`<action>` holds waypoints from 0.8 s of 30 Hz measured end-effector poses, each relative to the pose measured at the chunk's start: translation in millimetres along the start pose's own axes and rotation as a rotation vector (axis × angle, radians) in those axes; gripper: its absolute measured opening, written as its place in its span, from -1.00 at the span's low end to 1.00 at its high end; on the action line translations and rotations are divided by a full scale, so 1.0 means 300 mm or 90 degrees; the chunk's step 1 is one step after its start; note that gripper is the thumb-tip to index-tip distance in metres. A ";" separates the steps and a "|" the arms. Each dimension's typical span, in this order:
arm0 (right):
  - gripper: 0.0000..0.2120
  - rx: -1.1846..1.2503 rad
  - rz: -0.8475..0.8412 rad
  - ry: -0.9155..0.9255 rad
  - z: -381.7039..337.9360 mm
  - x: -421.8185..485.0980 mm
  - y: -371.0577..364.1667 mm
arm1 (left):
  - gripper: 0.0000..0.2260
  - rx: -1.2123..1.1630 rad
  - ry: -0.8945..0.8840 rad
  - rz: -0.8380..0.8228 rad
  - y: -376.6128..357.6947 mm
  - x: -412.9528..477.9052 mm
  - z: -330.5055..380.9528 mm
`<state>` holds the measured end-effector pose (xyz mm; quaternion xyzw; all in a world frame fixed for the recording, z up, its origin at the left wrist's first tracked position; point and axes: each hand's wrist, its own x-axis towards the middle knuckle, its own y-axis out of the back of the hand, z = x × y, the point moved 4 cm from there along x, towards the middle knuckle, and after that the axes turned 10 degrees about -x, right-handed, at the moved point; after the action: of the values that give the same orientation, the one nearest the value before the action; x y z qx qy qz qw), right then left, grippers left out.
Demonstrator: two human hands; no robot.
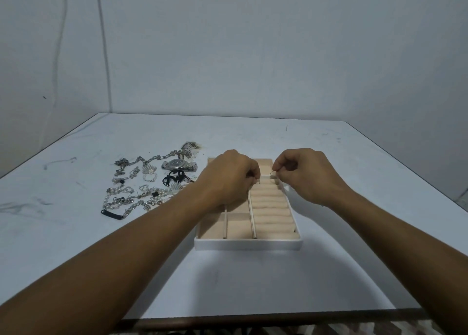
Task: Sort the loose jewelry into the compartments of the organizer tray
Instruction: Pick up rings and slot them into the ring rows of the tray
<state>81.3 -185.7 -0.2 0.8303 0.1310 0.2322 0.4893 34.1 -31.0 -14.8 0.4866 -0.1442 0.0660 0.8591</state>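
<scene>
While right hand (305, 176) pinches hoop (273, 174), tray (248, 243) beneath

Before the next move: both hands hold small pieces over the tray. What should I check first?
1. Grip: right hand pinches a small hoop: ok.
2. Grip: left hand pinches a small piece: ok; what kind of piece: cannot tell.
3. Both hands above the organizer tray: ok.
4. Visible ring rolls unoccupied: ok; the far rolls are hidden by the hands.
5. Whether the left forearm is apart from the jewelry pile: cannot tell; it overlaps the pile's edge in this view.
</scene>
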 end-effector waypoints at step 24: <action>-0.83 -0.022 -0.020 0.019 -0.019 -0.001 -0.057 | -0.72 0.032 -0.027 0.018 0.025 -0.027 -0.022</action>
<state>78.2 -173.2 -12.8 0.8160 0.1474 0.2388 0.5053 25.8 -21.3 -14.2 0.5072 -0.1675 0.0711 0.8424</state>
